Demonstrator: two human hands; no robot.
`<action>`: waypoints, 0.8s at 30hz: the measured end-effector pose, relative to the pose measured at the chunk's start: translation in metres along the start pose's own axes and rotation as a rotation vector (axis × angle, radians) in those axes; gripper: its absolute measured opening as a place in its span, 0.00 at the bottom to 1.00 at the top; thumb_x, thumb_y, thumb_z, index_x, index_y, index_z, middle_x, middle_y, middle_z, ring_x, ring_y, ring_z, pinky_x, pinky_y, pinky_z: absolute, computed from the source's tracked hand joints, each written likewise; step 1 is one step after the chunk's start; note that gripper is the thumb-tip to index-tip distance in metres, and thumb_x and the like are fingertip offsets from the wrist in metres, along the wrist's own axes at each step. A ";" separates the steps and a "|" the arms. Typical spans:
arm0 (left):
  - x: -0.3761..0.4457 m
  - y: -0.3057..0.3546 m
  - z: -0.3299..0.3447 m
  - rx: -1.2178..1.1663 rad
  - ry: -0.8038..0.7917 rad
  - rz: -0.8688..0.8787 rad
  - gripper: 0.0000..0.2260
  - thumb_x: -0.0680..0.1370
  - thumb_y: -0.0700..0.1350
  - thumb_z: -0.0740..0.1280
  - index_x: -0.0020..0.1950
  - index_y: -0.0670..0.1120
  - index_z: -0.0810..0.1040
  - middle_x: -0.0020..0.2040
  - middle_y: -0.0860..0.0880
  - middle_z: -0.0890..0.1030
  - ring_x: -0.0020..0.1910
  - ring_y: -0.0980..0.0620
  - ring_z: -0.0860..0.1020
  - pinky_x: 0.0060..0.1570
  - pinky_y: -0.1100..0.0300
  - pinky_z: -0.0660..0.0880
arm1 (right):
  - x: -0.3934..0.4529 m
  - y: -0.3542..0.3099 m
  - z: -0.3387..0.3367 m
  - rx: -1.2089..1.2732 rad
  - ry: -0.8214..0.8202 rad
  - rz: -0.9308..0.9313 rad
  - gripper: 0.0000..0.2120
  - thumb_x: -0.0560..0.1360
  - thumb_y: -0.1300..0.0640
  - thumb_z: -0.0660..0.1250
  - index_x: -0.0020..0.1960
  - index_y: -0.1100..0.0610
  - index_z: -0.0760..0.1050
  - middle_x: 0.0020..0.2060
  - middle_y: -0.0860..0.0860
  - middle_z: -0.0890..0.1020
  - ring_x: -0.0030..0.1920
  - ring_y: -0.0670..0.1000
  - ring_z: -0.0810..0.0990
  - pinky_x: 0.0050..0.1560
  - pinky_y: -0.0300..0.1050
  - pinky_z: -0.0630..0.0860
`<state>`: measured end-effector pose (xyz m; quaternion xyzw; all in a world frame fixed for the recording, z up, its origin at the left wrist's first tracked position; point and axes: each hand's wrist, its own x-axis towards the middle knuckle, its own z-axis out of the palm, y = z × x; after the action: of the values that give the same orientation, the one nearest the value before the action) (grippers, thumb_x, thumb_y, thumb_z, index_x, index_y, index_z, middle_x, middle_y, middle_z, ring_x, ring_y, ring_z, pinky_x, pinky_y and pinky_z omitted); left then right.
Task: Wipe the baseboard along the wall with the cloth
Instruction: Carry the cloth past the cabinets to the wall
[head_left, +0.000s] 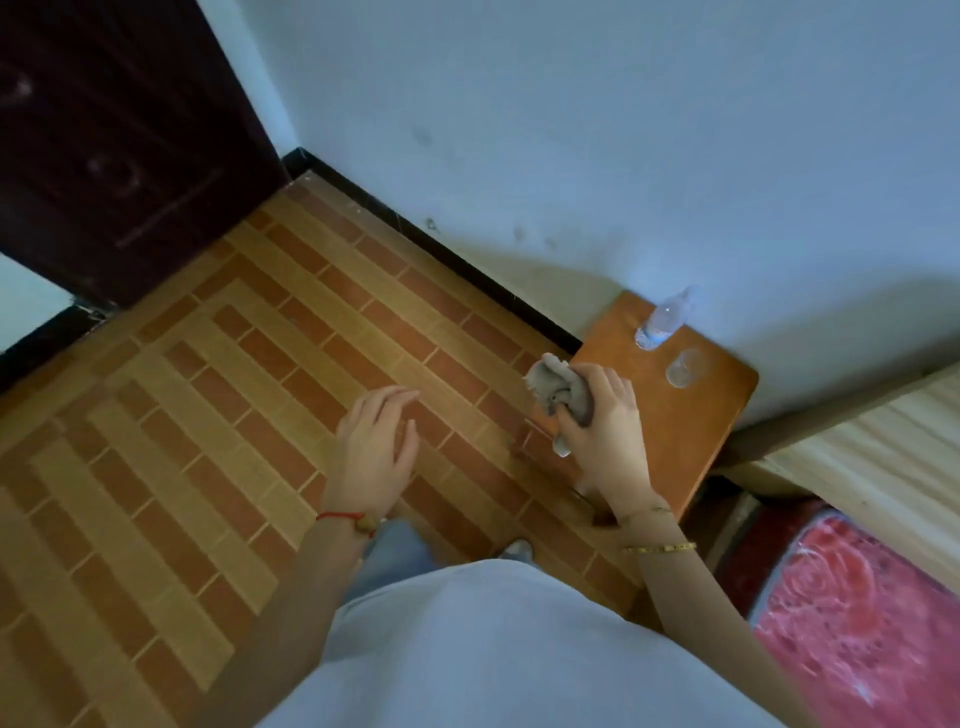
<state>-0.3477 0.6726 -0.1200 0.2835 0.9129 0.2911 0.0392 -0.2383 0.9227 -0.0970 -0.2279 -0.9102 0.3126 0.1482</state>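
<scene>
Above the wooden stool's near-left corner, the right hand (602, 421) grips the crumpled grey cloth (558, 392), left hand (374, 447) open; wiping appears not yet begun, so next lower it to the black baseboard strip (441, 249).

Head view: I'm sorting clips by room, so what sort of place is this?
Probably a bedroom at home: a bed edge beside a small wooden side table with a water bottle, plus a dark door.
</scene>
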 end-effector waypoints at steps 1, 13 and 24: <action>-0.006 -0.010 -0.009 0.000 0.018 -0.028 0.14 0.82 0.42 0.60 0.67 0.44 0.77 0.64 0.46 0.77 0.65 0.45 0.73 0.64 0.43 0.74 | 0.003 -0.011 0.009 0.006 -0.025 -0.025 0.18 0.72 0.60 0.70 0.61 0.55 0.73 0.54 0.48 0.77 0.53 0.49 0.71 0.56 0.40 0.69; -0.114 -0.182 -0.154 0.011 0.324 -0.423 0.16 0.80 0.45 0.59 0.65 0.43 0.78 0.64 0.45 0.78 0.63 0.44 0.76 0.64 0.50 0.71 | 0.009 -0.214 0.177 0.022 -0.323 -0.294 0.17 0.75 0.56 0.68 0.62 0.51 0.71 0.52 0.44 0.72 0.53 0.46 0.68 0.54 0.42 0.68; -0.216 -0.312 -0.259 0.135 0.529 -0.724 0.16 0.78 0.42 0.62 0.65 0.43 0.78 0.62 0.44 0.79 0.62 0.43 0.75 0.61 0.48 0.73 | 0.006 -0.397 0.323 0.083 -0.616 -0.578 0.18 0.75 0.54 0.67 0.64 0.49 0.69 0.54 0.44 0.74 0.55 0.47 0.70 0.53 0.39 0.66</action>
<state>-0.3832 0.2153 -0.0980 -0.1360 0.9489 0.2608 -0.1146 -0.5048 0.4857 -0.0887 0.1468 -0.9250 0.3481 -0.0402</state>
